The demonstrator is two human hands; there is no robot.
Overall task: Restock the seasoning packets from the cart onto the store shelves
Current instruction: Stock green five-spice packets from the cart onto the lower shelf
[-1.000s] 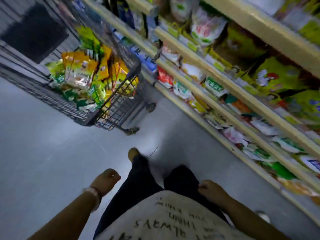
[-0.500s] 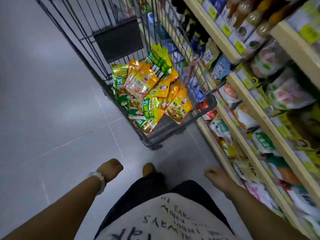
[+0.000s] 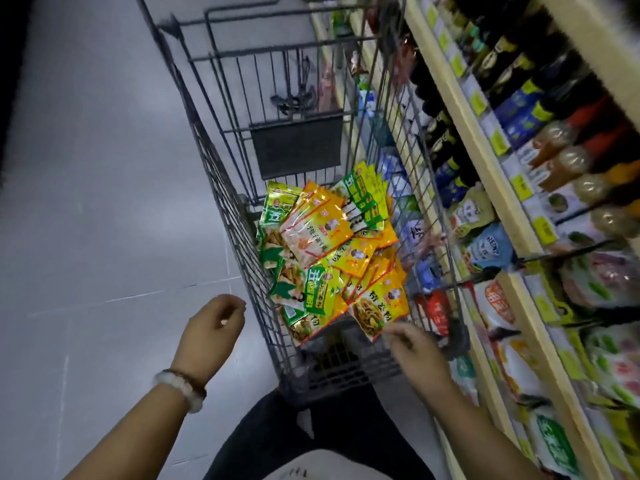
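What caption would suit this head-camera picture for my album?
Right hand reaching the nearest seasoning packet in a wire cart beside stocked shelves; left hand empty.

Dim store aisle with a grey floor

Pale grey floor tiles (image 3: 104,202) showed thin seams under low light, and bottles (image 3: 512,109) and pouches (image 3: 491,251) stood along the aisle's right side.

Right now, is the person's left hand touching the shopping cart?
Apart. The head view shows the left hand held off the cart's left side, with bare grey floor visible between its curled fingers and the wire wall.
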